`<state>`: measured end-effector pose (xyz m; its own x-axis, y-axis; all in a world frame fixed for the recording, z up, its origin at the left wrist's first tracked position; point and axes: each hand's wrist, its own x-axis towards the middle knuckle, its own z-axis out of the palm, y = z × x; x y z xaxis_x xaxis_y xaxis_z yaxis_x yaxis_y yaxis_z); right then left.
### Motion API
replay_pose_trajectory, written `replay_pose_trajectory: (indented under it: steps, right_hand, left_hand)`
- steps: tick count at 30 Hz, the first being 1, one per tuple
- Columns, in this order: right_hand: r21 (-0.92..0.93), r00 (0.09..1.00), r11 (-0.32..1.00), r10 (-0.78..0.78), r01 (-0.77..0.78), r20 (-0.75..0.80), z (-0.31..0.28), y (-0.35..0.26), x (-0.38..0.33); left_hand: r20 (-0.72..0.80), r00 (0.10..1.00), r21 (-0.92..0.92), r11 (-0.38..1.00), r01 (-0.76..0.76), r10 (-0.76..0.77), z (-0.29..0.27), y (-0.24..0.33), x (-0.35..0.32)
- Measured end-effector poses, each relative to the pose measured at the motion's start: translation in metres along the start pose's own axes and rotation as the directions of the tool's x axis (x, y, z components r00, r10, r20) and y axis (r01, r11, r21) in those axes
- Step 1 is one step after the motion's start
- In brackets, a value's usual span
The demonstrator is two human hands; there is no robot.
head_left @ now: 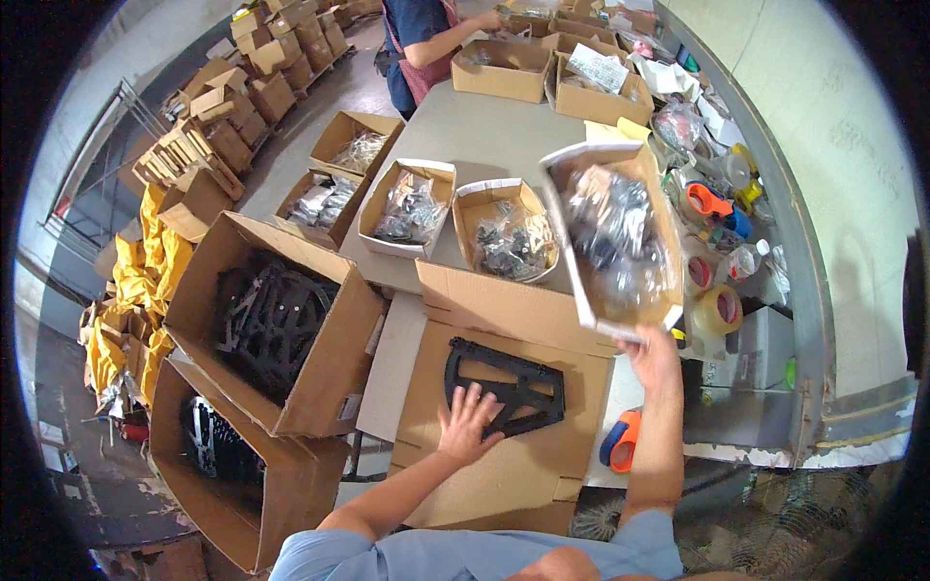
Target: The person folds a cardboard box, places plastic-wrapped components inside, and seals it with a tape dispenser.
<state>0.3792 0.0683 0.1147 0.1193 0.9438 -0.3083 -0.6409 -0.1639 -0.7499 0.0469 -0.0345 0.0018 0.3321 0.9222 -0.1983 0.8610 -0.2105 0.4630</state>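
Note:
A black openwork plastic frame lies on an opened-out flat cardboard box right in front of me. My left hand rests with spread fingers on its lower left edge. On the right, my right hand is closed on the near rim of a shallow white-edged cardboard tray, its thumb and fingers partly hidden. Clear plastic bags of small parts fill this tray, which is tilted and slightly blurred.
Left stands a large carton of black plastic frames, above another carton. Trays of bagged parts line the table. Tape rolls crowd the right side; an orange-and-blue tape dispenser lies nearer. Across the table, a person reaches toward boxes.

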Motion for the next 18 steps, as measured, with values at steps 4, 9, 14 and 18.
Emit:
replay_pose_trajectory:
  steps: [4,9,14,18]
  right_hand:
    - [-0.041,0.99,0.993,0.117,-0.114,0.078,-0.019,0.035,-0.055]
    - [-0.679,0.923,0.634,-0.167,0.37,0.347,-0.041,0.106,-0.06]
    - [-0.823,0.9,0.363,-0.17,0.436,0.402,-0.036,0.145,-0.094]
    - [-0.742,0.663,0.142,-0.578,0.655,0.475,-0.044,0.156,-0.086]
  left_hand:
    - [-0.366,0.93,-0.457,0.877,-0.144,-0.038,0.013,-0.043,0.014]
    - [-0.348,0.937,-0.689,0.673,-0.27,0.02,0.022,-0.048,0.036]
    - [-0.261,0.96,-0.476,0.853,-0.217,0.099,0.036,-0.06,0.034]
    - [-0.149,0.985,-0.395,0.908,-0.14,0.087,0.058,-0.073,0.031]
